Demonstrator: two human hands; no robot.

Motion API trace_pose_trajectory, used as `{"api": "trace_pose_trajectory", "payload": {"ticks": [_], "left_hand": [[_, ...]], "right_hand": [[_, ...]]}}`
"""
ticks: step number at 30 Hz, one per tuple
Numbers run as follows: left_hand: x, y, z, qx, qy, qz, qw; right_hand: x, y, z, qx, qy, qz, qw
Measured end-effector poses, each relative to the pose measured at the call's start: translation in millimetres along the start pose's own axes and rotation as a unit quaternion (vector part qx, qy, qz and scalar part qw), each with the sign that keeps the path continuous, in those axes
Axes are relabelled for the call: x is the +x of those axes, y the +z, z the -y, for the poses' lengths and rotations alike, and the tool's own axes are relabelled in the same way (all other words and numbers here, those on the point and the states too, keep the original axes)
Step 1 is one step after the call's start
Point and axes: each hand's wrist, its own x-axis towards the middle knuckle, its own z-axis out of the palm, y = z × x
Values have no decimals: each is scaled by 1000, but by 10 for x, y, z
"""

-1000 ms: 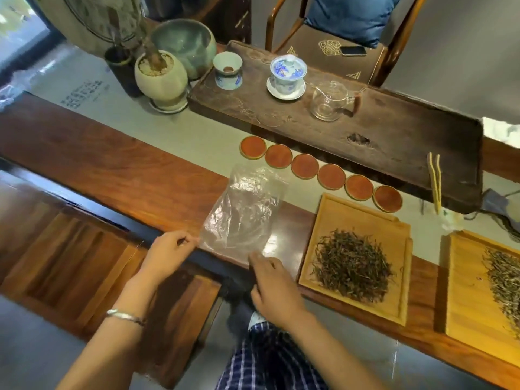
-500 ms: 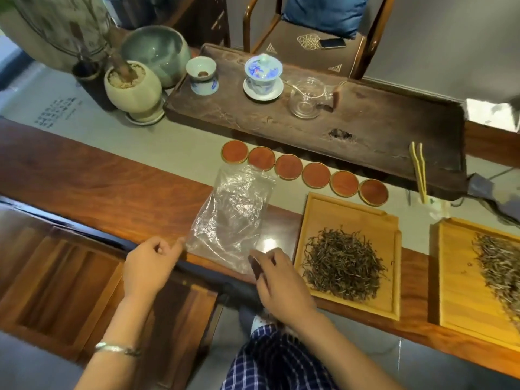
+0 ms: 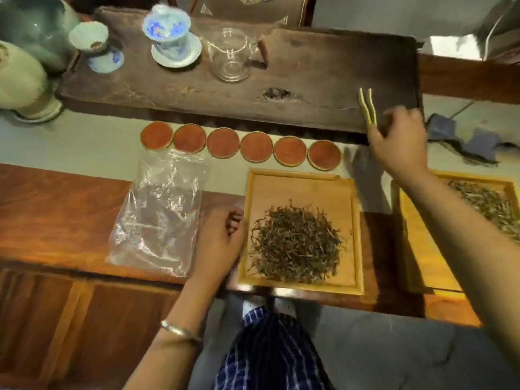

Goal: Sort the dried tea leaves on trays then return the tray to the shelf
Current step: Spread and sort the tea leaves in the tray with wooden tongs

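A square bamboo tray (image 3: 298, 175) holding a heap of dark dried tea leaves (image 3: 295, 246) sits at the table's near edge. To its right, a second tray (image 3: 416, 249) carries paler leaves (image 3: 489, 204), with my right forearm crossing over it. My left hand (image 3: 216, 246) rests with loosely curled fingers between the first tray's left rim and a crumpled clear plastic bag (image 3: 160, 215), holding nothing. My right hand (image 3: 399, 142), blurred, reaches with spread fingers to the near end of the bamboo tweezers (image 3: 365, 105) lying on the dark tea board (image 3: 309, 88).
Several round red coasters (image 3: 256, 146) line up behind the trays. The tea board carries a blue-and-white lidded cup (image 3: 168, 32), a glass pitcher (image 3: 229, 54) and a small cup (image 3: 92, 43). Pale vases (image 3: 19, 77) stand far left, and a grey cloth (image 3: 461, 136) lies far right.
Both hands have let go of the plastic bag. My left hand moved right to the tray's left rim. My right hand swung up and right to the tweezers. The view shifted right.
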Motion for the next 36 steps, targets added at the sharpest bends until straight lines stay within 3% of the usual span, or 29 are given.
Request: {"api": "trace_pose_trajectory", "payload": {"ticks": [11,17,21,24,27,36], "left_hand": [[-22,334,239,-27,6,-106,994],[-33,359,219,-36,0,-134,990],[-34,374,206,-29,-6,-146,989],[-25,372,210,-22,-2,-142,990],[-20,382,203,-4,-2,-147,989],[-15,388,211,-21,12,-144,989]], "right_hand": [[463,596,-118,-112,8,-57,992],[371,372,-131,-60,-47,-77,994],[-445,-30,-53,52,-124,-58,989],[-1481,-169,14,107,-181,22,977],[-2221,-114,-23,98,-182,86,975],[-2431,282,13,70,-133,72,986]]}}
